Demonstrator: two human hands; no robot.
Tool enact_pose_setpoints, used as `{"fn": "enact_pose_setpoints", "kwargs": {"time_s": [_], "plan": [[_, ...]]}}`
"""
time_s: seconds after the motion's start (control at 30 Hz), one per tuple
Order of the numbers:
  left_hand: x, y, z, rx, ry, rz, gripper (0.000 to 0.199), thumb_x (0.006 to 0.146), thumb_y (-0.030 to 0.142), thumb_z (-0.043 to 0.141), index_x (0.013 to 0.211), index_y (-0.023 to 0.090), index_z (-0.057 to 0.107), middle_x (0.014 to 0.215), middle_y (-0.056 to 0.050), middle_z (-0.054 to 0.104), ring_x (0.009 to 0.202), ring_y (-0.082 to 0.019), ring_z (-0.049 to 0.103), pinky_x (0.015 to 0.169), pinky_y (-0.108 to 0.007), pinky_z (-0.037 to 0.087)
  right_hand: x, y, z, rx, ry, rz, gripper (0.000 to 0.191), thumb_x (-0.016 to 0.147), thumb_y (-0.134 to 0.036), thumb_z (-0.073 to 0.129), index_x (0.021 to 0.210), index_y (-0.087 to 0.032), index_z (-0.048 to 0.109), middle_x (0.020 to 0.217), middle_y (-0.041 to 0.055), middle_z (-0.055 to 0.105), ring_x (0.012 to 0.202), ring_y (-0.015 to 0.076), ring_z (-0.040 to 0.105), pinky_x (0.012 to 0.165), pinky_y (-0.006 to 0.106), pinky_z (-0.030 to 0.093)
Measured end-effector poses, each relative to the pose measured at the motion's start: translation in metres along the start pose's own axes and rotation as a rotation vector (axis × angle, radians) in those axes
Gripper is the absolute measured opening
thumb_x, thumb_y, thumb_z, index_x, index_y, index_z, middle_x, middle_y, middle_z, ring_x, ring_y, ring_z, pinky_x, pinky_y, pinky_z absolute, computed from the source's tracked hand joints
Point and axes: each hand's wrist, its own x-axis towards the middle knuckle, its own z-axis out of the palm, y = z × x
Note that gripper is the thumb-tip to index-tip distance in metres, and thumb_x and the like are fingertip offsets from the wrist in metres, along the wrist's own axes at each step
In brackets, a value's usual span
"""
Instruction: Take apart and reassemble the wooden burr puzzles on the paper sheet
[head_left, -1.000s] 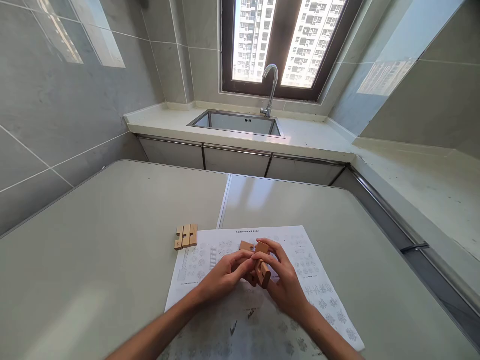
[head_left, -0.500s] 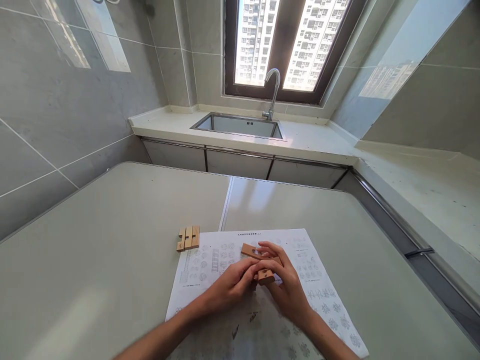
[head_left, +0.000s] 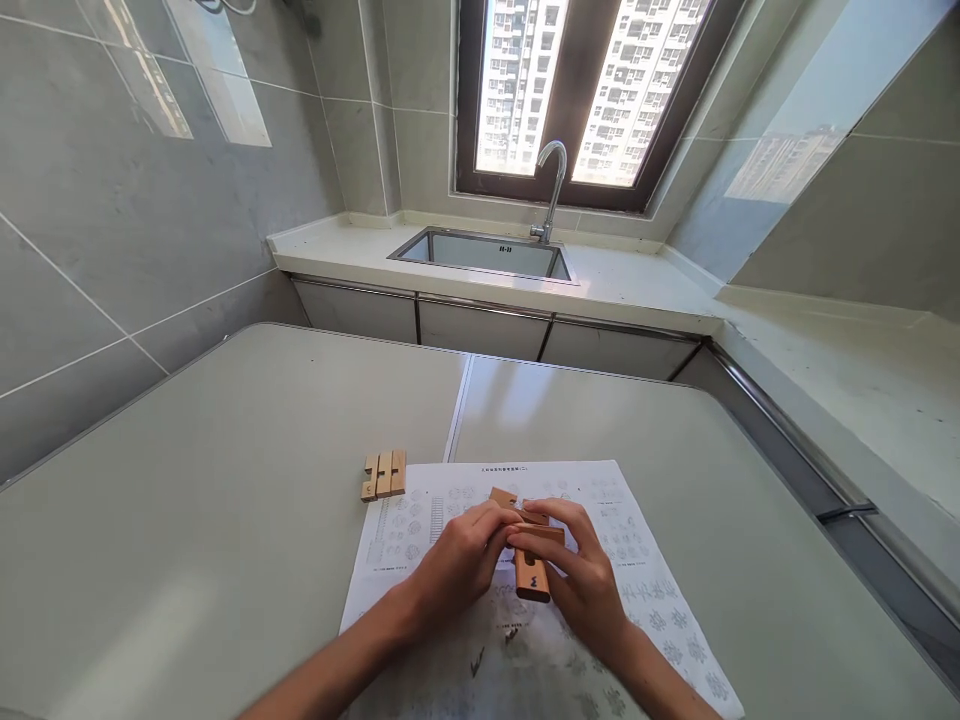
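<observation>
Clasping a crosswise wooden piece (head_left: 553, 534) and a marked block (head_left: 532, 577) above the printed sheet (head_left: 630, 530), left hand (head_left: 461, 560) and right hand (head_left: 591, 575) have fingers curled closed on the wood, the block's long axis running toward the body, its free end nearer the right.

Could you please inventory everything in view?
Flat table: one, pale grey, foreground
Printed paper sheet: one, white, on table
Notched wooden blocks: three, tan, at sheet's far left corner
Notched wooden pieces: several (count unclear), brown, over sheet
Smooth counter: one, white, back and right
Cabinet fronts: several, grey, below counter
Rectangular metal sink: one, grey, in counter
Curved metal tap: one, silver, behind sink
Framed window: one, dark, behind sink
Tall buildings: several, white, outside window
Tiled walls: several, grey, left, back, right
Left hand: one, bare, holding pieces
Right hand: one, bare, holding pieces
</observation>
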Motion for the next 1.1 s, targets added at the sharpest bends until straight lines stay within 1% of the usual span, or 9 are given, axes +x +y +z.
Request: {"fn": "enact_pose_setpoints", "kwargs": {"time_s": [0.17,0.4,0.6,0.7,0.77,0.83,0.87,0.97,1.1], "plan": [[-0.003,-0.005,0.003,0.171,0.027,0.052,0.028,0.111,0.023,0.042,0.12,0.02,0.068,0.11,-0.01,0.076,0.098,-0.022,0.07,0.087,-0.038,0.058,0.002,-0.002,-0.004,-0.072,0.015,-0.086,0.054,0.101,-0.004,0.056,0.138,-0.041,0.069,0.125,0.0061,0.071,0.115,0.0283,0.062,0.092,0.052,0.06],[-0.005,-0.004,0.009,0.311,0.076,0.113,0.03,0.112,0.022,0.038,0.113,0.02,0.067,0.101,-0.008,0.075,0.089,-0.021,0.07,0.087,-0.038,0.058,0.004,-0.003,-0.009,-0.116,0.007,-0.134,0.055,0.102,-0.008,0.055,0.143,-0.042,0.065,0.116,0.0041,0.078,0.099,0.0281,0.064,0.087,0.051,0.054],[-0.001,-0.011,-0.008,0.231,0.122,-0.023,0.026,0.111,0.025,0.042,0.111,0.019,0.068,0.108,-0.009,0.075,0.098,-0.023,0.071,0.091,-0.038,0.057,0.008,-0.023,-0.016,-0.046,0.004,-0.148,0.044,0.101,-0.009,0.057,0.134,-0.035,0.069,0.115,0.0055,0.079,0.1,0.0283,0.069,0.09,0.051,0.054],[0.002,-0.01,-0.016,0.186,0.172,-0.076,0.026,0.111,0.03,0.044,0.112,0.019,0.067,0.107,-0.009,0.075,0.098,-0.023,0.071,0.091,-0.038,0.057,0.013,-0.021,-0.018,0.03,0.021,-0.006,0.026,0.103,-0.015,0.059,0.122,-0.03,0.07,0.105,0.0062,0.079,0.099,0.0275,0.073,0.087,0.047,0.058],[0.002,-0.008,-0.017,0.163,0.165,-0.085,0.025,0.11,0.033,0.046,0.113,0.019,0.067,0.108,-0.009,0.076,0.1,-0.024,0.071,0.092,-0.038,0.057,0.018,-0.011,-0.02,0.013,0.036,0.208,0.013,0.106,-0.027,0.059,0.114,-0.026,0.068,0.098,0.0067,0.078,0.088,0.0253,0.073,0.078,0.04,0.06],[0.001,-0.009,-0.016,0.177,0.125,-0.062,0.025,0.11,0.032,0.046,0.115,0.019,0.066,0.112,-0.01,0.076,0.104,-0.024,0.071,0.094,-0.039,0.056,0.021,0.003,-0.023,-0.001,0.006,0.411,0.022,0.107,-0.041,0.056,0.117,-0.023,0.065,0.094,0.0066,0.079,0.082,0.0242,0.074,0.07,0.035,0.059],[0.001,-0.01,-0.014,0.212,0.103,-0.041,0.025,0.111,0.031,0.044,0.114,0.019,0.066,0.113,-0.01,0.076,0.104,-0.024,0.071,0.094,-0.038,0.056,0.021,0.01,-0.023,0.005,-0.036,0.471,0.026,0.108,-0.044,0.052,0.116,-0.022,0.065,0.093,0.0062,0.079,0.082,0.0235,0.074,0.074,0.035,0.059],[-0.001,-0.015,-0.01,0.35,0.057,0.019,0.029,0.112,0.028,0.04,0.106,0.019,0.066,0.104,-0.009,0.075,0.096,-0.023,0.07,0.088,-0.037,0.056,0.02,0.029,-0.022,-0.04,-0.127,0.54,0.036,0.11,-0.049,0.045,0.104,-0.022,0.068,0.086,0.004,0.077,0.074,0.0212,0.071,0.071,0.033,0.056],[-0.003,-0.02,-0.007,0.45,0.028,0.074,0.029,0.111,0.026,0.039,0.098,0.019,0.064,0.094,-0.008,0.071,0.087,-0.023,0.064,0.082,-0.038,0.052,0.013,0.044,-0.011,-0.091,-0.201,0.427,0.038,0.11,-0.048,0.044,0.103,-0.021,0.069,0.093,0.0068,0.075,0.082,0.0231,0.07,0.074,0.035,0.057]]}}
